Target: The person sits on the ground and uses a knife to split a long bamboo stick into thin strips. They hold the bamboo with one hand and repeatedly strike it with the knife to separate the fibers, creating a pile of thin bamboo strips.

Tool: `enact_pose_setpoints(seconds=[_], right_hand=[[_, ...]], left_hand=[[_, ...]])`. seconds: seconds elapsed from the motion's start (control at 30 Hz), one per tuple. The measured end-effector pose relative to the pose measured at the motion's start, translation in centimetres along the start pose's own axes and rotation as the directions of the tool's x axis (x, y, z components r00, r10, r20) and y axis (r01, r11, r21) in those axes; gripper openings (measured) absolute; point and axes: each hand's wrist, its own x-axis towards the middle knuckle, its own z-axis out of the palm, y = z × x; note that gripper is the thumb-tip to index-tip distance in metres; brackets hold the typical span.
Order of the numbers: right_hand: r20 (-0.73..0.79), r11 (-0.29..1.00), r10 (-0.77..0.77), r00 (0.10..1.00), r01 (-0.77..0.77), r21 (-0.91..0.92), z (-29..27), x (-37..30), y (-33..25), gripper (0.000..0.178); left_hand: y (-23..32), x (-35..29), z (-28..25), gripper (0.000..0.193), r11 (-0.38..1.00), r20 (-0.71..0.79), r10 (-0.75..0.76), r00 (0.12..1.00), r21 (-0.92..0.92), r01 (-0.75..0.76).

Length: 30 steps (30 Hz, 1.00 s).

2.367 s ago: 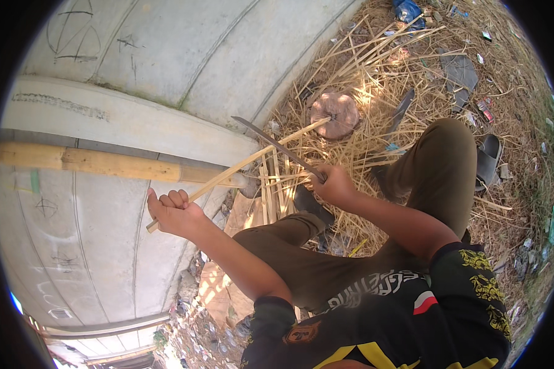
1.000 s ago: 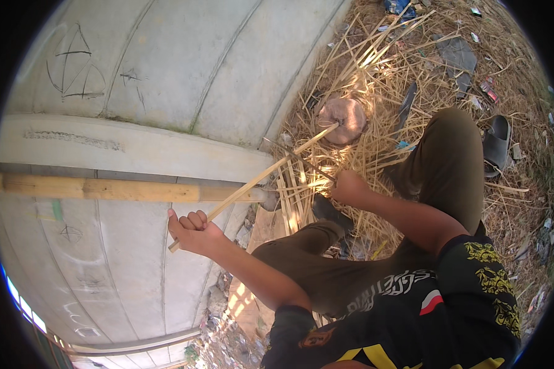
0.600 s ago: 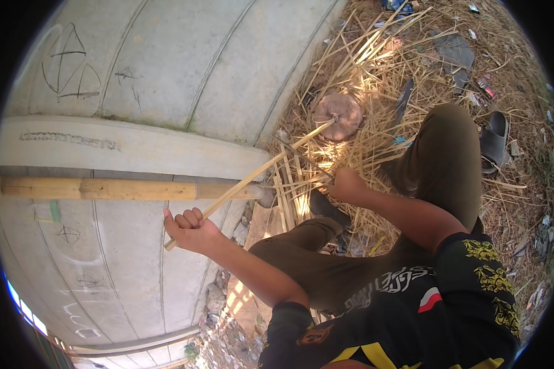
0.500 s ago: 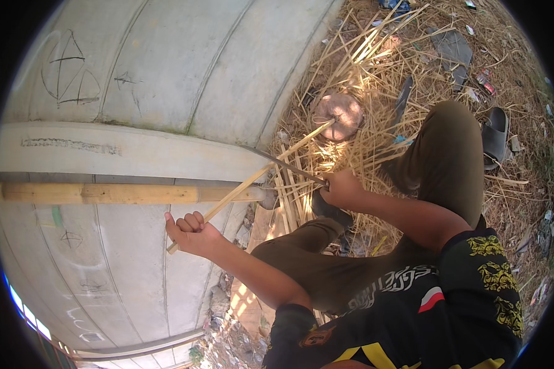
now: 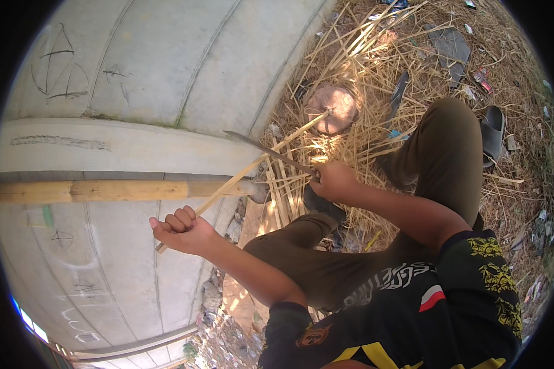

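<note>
My left hand (image 5: 181, 231) is closed around the lower end of a long, pale bamboo strip (image 5: 237, 177). The strip slants up to the right, its far end resting on a round chopping block (image 5: 333, 108). In my right hand (image 5: 334, 182) is the handle of a machete (image 5: 269, 150), its long dark blade pointing up and left. The blade crosses the bamboo strip about midway along it; whether its edge bites into the strip I cannot tell. Fingers of both hands are wrapped tight.
A thick bamboo pole (image 5: 98, 191) runs along the grey panel wall (image 5: 160, 67) on the left. Loose split strips (image 5: 279, 198) lie by my leg, with more straw-like pieces around the block. A dark sandal (image 5: 492, 135) lies on the right, beyond my bent knee.
The machete blade has swung up a little, its tip showing more clearly against the wall. The whole view has shifted slightly. Both hands keep their holds.
</note>
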Motion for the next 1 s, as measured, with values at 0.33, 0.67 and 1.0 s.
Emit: enact_pose_setpoints(seconds=[0.33,0.67,1.0], right_hand=[[0.034,0.968,0.245,0.969,-0.243,-0.063,1.6,0.2,4.3,0.023],[0.114,0.959,0.277,0.954,-0.268,-0.089,0.8,0.8,3.0,0.026],[0.017,0.954,-0.284,0.959,0.281,0.103,-0.9,-0.3,-1.2,0.029]], left_hand=[[-0.1,0.2,0.4,0.057,0.999,0.005,-0.042,0.999,-0.024,0.042],[-0.3,0.7,-0.4,0.057,0.997,0.058,-0.045,0.997,-0.067,0.049],[0.0,0.9,-1.2,0.056,0.995,0.055,-0.053,0.997,-0.084,0.058]])
